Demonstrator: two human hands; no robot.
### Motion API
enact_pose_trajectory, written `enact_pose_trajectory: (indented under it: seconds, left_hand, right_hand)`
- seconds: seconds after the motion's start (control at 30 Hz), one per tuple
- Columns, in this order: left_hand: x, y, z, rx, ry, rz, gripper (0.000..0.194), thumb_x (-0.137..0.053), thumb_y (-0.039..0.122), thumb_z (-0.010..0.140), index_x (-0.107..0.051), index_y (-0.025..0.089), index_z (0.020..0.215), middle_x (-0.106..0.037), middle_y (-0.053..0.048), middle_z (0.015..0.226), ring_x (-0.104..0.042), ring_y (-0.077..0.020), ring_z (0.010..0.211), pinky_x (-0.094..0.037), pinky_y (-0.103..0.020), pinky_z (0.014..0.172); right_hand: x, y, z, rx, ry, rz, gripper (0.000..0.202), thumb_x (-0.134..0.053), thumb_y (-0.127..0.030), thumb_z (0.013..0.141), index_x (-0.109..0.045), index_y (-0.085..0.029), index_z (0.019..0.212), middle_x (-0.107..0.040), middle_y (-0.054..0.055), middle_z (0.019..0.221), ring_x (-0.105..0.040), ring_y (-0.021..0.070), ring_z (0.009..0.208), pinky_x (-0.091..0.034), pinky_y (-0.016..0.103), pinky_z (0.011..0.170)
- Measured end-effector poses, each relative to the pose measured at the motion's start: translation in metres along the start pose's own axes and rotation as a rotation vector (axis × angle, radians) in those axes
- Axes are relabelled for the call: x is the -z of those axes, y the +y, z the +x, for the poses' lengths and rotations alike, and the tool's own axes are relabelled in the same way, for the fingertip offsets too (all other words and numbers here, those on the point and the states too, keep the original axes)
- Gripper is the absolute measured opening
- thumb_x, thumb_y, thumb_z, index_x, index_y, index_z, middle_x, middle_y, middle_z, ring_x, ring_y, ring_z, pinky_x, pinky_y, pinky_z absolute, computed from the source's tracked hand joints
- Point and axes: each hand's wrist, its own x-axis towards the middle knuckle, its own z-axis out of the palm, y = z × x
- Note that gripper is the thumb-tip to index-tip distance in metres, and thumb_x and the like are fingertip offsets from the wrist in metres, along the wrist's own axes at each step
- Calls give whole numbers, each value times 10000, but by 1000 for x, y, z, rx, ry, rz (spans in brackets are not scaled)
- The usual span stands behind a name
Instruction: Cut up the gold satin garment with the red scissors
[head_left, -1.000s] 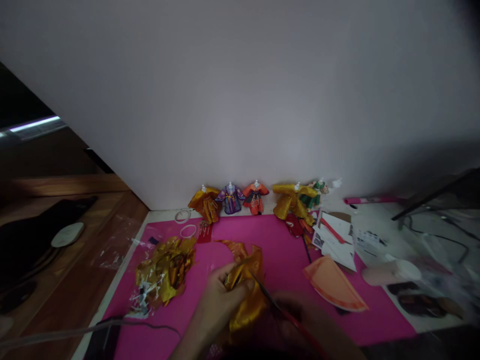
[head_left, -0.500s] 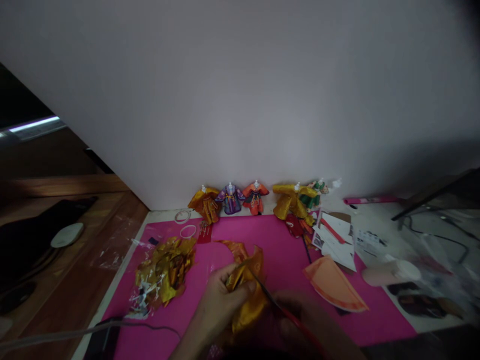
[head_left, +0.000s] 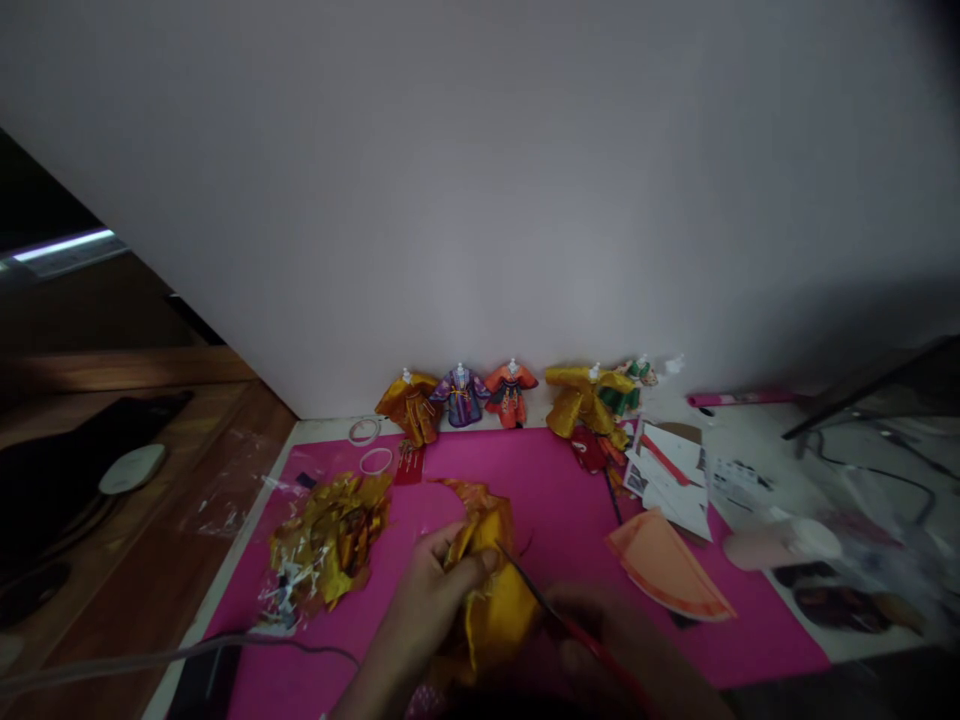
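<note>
left hand (head_left: 439,590): clamped on gold cloth (head_left: 501,605) | right hand (head_left: 613,615): gripping red-handled tool (head_left: 571,627), tip at cloth | gold scraps (head_left: 334,535): left, on pink mat (head_left: 562,490)

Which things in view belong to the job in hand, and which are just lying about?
In the job:
- gold cloth, in the left hand
- red-handled tool, in the right hand
- pink mat beneath

Probably just lying about:
- pink roll
- white-capped bottle
- grey cable

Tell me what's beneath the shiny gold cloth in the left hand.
The flat bright-pink sheet shows around the shiny gold cloth in the left hand; whatever lies directly beneath is hidden.
</note>
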Motion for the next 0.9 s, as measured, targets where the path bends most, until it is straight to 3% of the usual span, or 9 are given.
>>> enact_pose_trajectory:
  seconds: [0.2,0.3,0.5,0.67,0.77,0.9]
  left_hand:
    - [1,3,-1,-22,62,-19,211,-708,331,636,-578,170,599,-506,59,480,-415,-81,413,-299,-207,443]
    - [1,5,-1,-22,65,-16,206,-697,328,632,-564,175,597,-496,64,497,-411,-79,418,-298,-210,446]
    - [4,4,1,-28,68,40,227,-690,359,680,-562,178,626,-482,73,476,-380,-76,413,-276,-204,444]
    - [5,5,2,-27,70,61,251,-724,358,661,-556,174,626,-496,67,499,-387,-76,437,-284,-205,453]
    - [5,5,2,-25,71,67,248,-722,361,671,-561,176,637,-499,67,512,-392,-76,440,-288,-206,455]
    - [6,3,2,-44,69,91,274,-718,379,680,-525,193,624,-493,65,513,-404,-82,445,-306,-212,474]
  right_hand:
    - [0,-9,0,17,12,62,556,-556,-654,845,-764,-174,1032,-686,45,796,-597,194,717,-488,308,729]
    - [0,-10,-1,9,-4,90,548,-583,-640,830,-753,-180,1076,-701,60,853,-597,204,736,-475,281,648]
    - [1,-2,-4,-72,-8,94,445,-641,-541,837,-745,-183,1078,-650,25,765,-559,155,660,-421,223,555]
    - [1,-4,-4,-90,8,34,328,-685,-411,806,-761,-176,1022,-638,13,733,-559,145,616,-425,230,553]
    - [1,-7,-4,-60,7,48,344,-671,-457,829,-759,-188,1023,-678,29,812,-581,164,674,-463,256,614]
    - [1,-5,-5,-3,11,47,441,-647,-563,833,-743,-193,1054,-689,33,838,-598,179,700,-498,348,808]
